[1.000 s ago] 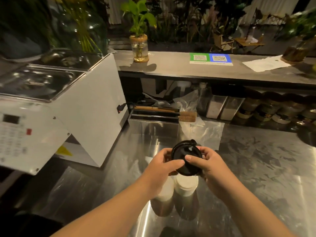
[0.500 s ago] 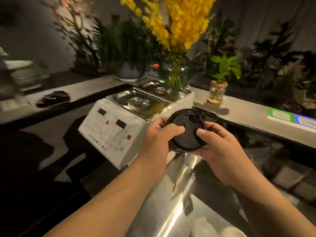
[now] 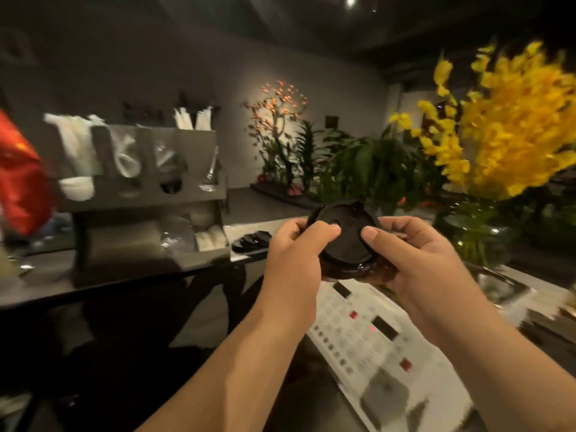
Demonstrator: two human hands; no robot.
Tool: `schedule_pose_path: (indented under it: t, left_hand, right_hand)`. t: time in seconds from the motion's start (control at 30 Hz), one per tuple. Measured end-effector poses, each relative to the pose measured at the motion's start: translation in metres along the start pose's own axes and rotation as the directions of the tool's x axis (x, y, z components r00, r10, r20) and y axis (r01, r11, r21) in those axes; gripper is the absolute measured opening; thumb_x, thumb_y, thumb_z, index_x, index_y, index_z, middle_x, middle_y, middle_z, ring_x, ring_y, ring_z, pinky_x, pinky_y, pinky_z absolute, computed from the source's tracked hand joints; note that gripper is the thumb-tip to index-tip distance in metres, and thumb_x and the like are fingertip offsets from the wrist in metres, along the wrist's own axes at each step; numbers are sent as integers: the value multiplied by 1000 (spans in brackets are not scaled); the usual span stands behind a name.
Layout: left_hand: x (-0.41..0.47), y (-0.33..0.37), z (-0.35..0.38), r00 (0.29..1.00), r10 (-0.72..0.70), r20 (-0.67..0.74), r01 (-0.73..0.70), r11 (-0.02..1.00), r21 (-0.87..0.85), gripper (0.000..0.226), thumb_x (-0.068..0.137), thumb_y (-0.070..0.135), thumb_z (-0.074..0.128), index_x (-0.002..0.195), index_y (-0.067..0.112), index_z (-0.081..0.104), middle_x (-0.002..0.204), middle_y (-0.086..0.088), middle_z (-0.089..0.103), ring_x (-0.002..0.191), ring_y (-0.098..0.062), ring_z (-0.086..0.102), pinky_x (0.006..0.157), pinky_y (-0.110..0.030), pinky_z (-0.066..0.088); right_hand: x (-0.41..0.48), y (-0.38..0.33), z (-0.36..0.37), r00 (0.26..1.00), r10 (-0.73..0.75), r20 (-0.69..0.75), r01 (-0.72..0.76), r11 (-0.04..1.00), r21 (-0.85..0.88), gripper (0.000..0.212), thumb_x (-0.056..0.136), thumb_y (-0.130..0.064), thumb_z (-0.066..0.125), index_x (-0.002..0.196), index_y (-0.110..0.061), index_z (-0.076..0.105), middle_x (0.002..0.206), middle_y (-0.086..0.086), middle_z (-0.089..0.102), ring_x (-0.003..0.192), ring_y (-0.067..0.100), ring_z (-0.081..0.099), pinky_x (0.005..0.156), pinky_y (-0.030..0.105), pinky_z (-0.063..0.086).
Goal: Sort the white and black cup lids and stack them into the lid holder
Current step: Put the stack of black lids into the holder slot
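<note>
Two hands, the left hand (image 3: pixel 293 254) and the right hand (image 3: pixel 417 254), grip a small stack of black lids (image 3: pixel 346 241) at the centre of view.
Fingers curl under the stack from either side, with both thumbs pressing on the top lid. At ten o'clock the dark lid holder (image 3: pixel 143 169) stands blurred on the counter (image 3: pixel 124 279), a white lid (image 3: pixel 76 187) in its leftmost slot. Loose black lids (image 3: pixel 249 240) lie just left of the hands. Yellow flowers (image 3: pixel 505 126) fill two o'clock and a white keypad machine (image 3: pixel 374 347) sits at five o'clock.
</note>
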State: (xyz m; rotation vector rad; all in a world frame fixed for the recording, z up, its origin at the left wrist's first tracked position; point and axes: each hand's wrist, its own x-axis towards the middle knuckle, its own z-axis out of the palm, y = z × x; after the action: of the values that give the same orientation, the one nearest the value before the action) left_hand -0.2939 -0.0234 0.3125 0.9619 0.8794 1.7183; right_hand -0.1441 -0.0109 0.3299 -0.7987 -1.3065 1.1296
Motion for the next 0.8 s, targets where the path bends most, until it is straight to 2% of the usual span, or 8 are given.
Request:
schedule_pose_path:
  t: [0.07,0.13,0.2,0.3,0.4,0.5,0.67,0.8]
  left_hand:
    - [17,13,-32,997,-13,-79,16,999,42,20,93,18,74,110,7,69,85,-7,81,70,-18,80,52,-28,57]
    - [35,26,-63,986,-27,-165,38,997,60,26,93,23,77,114,9,70,91,-8,83,76,-21,82,55,-32,60]
    - [52,41,-95,970,-61,-234,76,996,56,30,93,26,79,118,12,69,103,-14,83,88,-30,83,65,-39,65]
    - [74,66,-135,958,-86,-273,99,995,35,31,95,27,78,120,11,67,106,-18,81,85,-32,82,64,-40,66]
    - [97,88,-173,950,-36,-311,64,995,80,27,97,27,76,115,9,68,101,-16,82,82,-30,83,63,-41,66]
    - [119,109,-206,936,26,-351,26,990,141,42,94,29,78,127,5,67,113,-20,79,91,-35,83,68,-44,68]
    - [146,142,-249,913,126,-388,-24,966,257,46,96,31,78,132,13,55,119,-19,71,96,-36,81,68,-48,70]
    - [167,160,-273,911,165,-377,-24,936,351,36,99,33,75,123,13,57,119,-18,70,100,-36,79,72,-46,71]
  right_hand:
    - [17,10,35,999,15,33,-14,999,-32,25,91,-19,75,112,-13,64,100,15,78,88,29,79,74,46,65]
    - [32,21,69,997,6,71,0,997,-79,24,94,-24,73,115,-19,64,105,7,78,88,20,79,73,35,64]
    - [45,31,102,988,-31,153,58,982,-182,37,91,-31,77,123,-33,59,119,-11,70,97,6,74,80,31,63]
    - [64,43,150,938,-146,314,268,880,-392,66,84,-32,84,132,-50,44,127,-33,50,111,-16,55,90,18,50]
    - [86,56,199,861,-275,427,471,748,-468,81,79,-24,89,137,-48,39,133,-26,40,117,-24,39,90,5,43]
    - [112,71,240,764,-364,533,629,606,-487,80,77,-25,91,142,-33,45,136,-12,36,114,-30,31,91,-7,29]
    - [156,84,292,698,-406,590,706,528,-472,76,80,-40,87,144,-35,47,144,-8,39,123,-7,39,98,-1,29]
    - [184,84,321,681,-400,614,721,516,-463,72,84,-33,84,144,-37,46,144,-5,47,129,13,48,106,26,42]
